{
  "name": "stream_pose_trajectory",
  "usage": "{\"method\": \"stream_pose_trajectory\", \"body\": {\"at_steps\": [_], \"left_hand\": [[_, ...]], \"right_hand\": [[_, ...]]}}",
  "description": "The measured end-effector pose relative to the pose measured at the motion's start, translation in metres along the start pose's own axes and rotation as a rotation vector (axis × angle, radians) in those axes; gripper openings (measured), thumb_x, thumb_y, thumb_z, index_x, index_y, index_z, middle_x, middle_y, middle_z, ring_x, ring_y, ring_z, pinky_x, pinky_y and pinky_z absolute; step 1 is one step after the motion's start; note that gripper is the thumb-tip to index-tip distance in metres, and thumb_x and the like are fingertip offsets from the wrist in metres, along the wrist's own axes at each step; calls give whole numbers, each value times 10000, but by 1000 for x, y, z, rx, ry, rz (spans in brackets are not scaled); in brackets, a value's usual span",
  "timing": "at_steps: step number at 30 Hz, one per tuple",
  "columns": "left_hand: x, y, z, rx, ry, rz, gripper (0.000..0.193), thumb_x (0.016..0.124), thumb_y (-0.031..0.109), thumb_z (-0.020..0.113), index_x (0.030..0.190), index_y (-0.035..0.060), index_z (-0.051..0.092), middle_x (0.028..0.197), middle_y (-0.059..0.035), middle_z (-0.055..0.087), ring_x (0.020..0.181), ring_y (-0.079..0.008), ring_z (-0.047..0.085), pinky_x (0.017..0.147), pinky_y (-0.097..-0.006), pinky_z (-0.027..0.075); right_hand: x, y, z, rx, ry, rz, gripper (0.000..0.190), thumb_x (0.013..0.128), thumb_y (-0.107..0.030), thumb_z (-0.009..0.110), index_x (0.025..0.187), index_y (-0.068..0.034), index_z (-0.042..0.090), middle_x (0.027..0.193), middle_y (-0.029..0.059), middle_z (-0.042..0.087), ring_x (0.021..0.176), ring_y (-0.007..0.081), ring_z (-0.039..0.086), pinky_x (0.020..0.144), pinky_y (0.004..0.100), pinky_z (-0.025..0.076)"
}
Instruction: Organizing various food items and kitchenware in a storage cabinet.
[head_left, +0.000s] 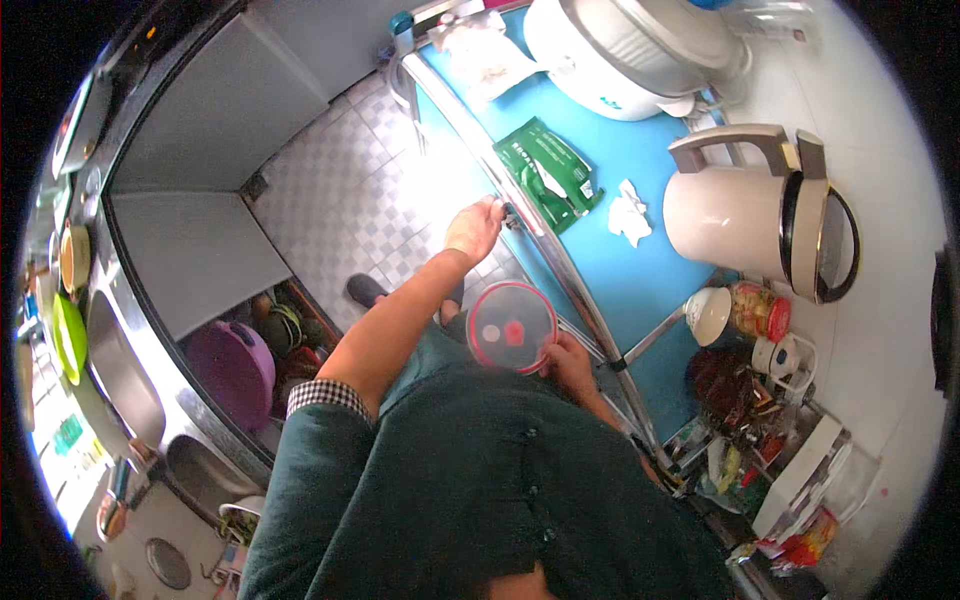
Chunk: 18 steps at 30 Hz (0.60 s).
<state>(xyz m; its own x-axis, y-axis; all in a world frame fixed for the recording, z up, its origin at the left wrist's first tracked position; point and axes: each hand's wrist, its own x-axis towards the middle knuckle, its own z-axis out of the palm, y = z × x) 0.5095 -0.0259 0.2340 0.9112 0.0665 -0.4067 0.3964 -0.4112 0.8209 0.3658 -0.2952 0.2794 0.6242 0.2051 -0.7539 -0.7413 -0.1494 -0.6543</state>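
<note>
My right hand (571, 363) grips the lower right edge of a round translucent plastic lid (517, 311) with a red rim, held in front of my body. My left hand (475, 231) reaches out to the chrome rail (577, 289) of a blue-topped rack (600, 289). Its fingertips are by a small dark metal fitting (511, 217) under the rail; whether they grip it cannot be told. Beyond that hand, a green printed packet (546, 174) lies on the blue top, with a crumpled white tissue (629, 213) beside it.
A beige jug appliance (731, 217) and a large white cooker (615, 52) stand along the wall. Nearby are a white bowl (708, 316) and a red-lidded jar (757, 311). To the left are a sink counter (124, 360) and a purple basin (232, 371) in an open lower cupboard. The floor is tiled.
</note>
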Motion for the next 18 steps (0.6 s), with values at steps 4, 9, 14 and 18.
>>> {"method": "stream_pose_trajectory", "body": {"at_steps": [4, 9, 14, 18], "left_hand": [[-5, -3, 1, -79, 29, 29, 350, 950, 326, 377, 883, 30, 553, 820, -227, 614, 791, -390, 597, 745, -457, 466], [-17, -18, -4, -365, -86, 101, 361, 975, 356, 400, 990, 41, 575, 869, -110, 630, 742, -208, 616, 735, -337, 494], [-22, -29, 7, -382, 44, 241, 316, 952, 359, 462, 1044, 85, 590, 925, -118, 630, 830, -252, 616, 766, -353, 485], [-23, -28, 11, -440, 70, 182, 233, 934, 294, 500, 1063, 123, 592, 969, -150, 633, 921, -319, 612, 800, -388, 477]], "right_hand": [[-1, -10, 4, -29, 23, 72, 78, 830, -121, 568, 866, -52, 559, 705, 34, 578, 564, 114, 528, 513, 246, 433], [10, -8, 12, 6, -6, 113, 108, 829, -125, 574, 897, -42, 559, 705, 40, 580, 560, 123, 531, 500, 251, 430], [23, 0, 24, -122, -49, 270, 132, 825, -121, 590, 914, -28, 564, 716, 47, 588, 563, 130, 538, 503, 251, 436], [23, 10, 33, -143, -26, 352, 138, 852, -133, 579, 924, -17, 559, 689, 49, 592, 536, 139, 554, 477, 249, 440]]}}
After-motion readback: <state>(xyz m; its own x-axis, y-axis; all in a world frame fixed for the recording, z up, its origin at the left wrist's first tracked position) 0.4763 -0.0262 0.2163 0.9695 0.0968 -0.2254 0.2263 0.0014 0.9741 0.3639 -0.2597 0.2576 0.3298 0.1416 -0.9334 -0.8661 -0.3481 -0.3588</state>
